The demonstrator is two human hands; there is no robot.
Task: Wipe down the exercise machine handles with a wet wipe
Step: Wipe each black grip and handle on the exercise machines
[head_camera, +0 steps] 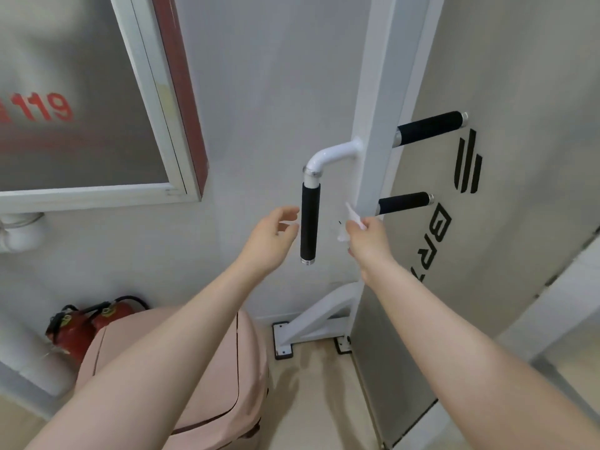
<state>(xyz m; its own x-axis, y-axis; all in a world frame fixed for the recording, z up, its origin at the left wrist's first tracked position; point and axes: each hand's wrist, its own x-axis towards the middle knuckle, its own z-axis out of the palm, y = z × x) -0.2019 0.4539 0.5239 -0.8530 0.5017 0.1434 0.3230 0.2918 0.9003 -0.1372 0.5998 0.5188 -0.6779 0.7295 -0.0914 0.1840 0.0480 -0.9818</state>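
A black foam handle [309, 222] hangs upright from a white bent tube on the machine's white post [376, 134]. Two more black handles stick out to the right of the post: the upper handle [430, 126] and the lower handle [404, 203]. My right hand [365, 237] is just right of the upright handle, pinching a crumpled white wet wipe [352, 220]. My left hand [274, 237] is just left of that handle, fingers curled and apart, with a thin white scrap near the fingertips; whether it holds the scrap is unclear. Neither hand touches the handle.
A pink backpack [181, 378] sits on the floor below my left arm, with red fire extinguishers [81, 329] behind it. A window frame [156, 102] is at upper left. The machine's grey panel [487, 196] with black lettering fills the right. The white base bracket [311, 326] is bolted to the floor.
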